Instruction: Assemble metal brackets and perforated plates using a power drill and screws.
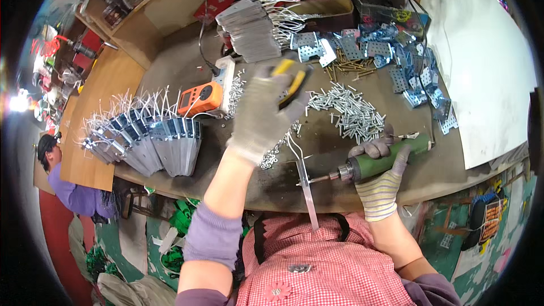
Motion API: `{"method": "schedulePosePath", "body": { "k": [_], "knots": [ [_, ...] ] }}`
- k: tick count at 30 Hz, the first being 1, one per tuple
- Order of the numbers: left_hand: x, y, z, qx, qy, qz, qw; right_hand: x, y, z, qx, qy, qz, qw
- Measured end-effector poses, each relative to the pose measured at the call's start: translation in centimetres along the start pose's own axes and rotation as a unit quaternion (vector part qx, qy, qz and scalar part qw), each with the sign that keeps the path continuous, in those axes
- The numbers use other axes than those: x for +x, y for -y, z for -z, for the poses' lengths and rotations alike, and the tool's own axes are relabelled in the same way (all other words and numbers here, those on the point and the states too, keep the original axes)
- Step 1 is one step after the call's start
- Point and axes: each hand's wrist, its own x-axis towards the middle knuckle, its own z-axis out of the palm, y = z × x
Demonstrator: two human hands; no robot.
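Observation:
My left hand [256,116], in a pale work glove, is closed on pliers [294,85] with yellow and black handles; they are blurred and their jaws cannot be made out. In a striped glove with grey fingers, my right hand [381,190] grips a green electric screwdriver [394,157] lying level, its bit pointing left. The bit's tip meets a thin flat metal strip [306,190] with white wires at its far end. That strip leans from the table edge against my checked apron [317,260]. Small nuts [271,157] lie between my left wrist and the strip.
Screws [354,114] are heaped beyond the screwdriver, with brass-coloured screws [348,68] and perforated metal brackets [399,73] behind. Wired metal strips stand in stacks at left [153,141] and back [249,28]. An orange meter [199,99] sits by a power strip [228,76]. Another person [71,184] sits far left.

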Motion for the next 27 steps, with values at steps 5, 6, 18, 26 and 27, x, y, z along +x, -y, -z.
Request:
{"method": "schedulePosePath", "body": {
  "k": [5,6,18,26,27],
  "knots": [
    [-0.7,3.7,-2.6,0.102,0.177,0.029,0.978,0.1,0.1,0.5,-0.012,0.0,-0.011,1.0],
    [-1.0,3.8,-2.5,0.138,0.16,-0.025,0.977,0.2,0.0,0.4,-0.012,0.0,-0.01,1.0],
    [-7.4,-3.5,3.6,-0.308,0.283,0.477,0.773,-0.3,-0.3,-0.7,-0.043,-0.027,-0.043,0.998],
    [-12.4,-7.5,7.0,-0.24,0.166,0.245,0.925,-0.3,0.7,0.4,-0.022,0.055,-0.029,0.998],
    [-13.4,-7.4,6.2,-0.245,0.175,0.27,0.914,-0.4,0.5,0.2,-0.028,0.037,-0.017,0.999]
  ]
}}
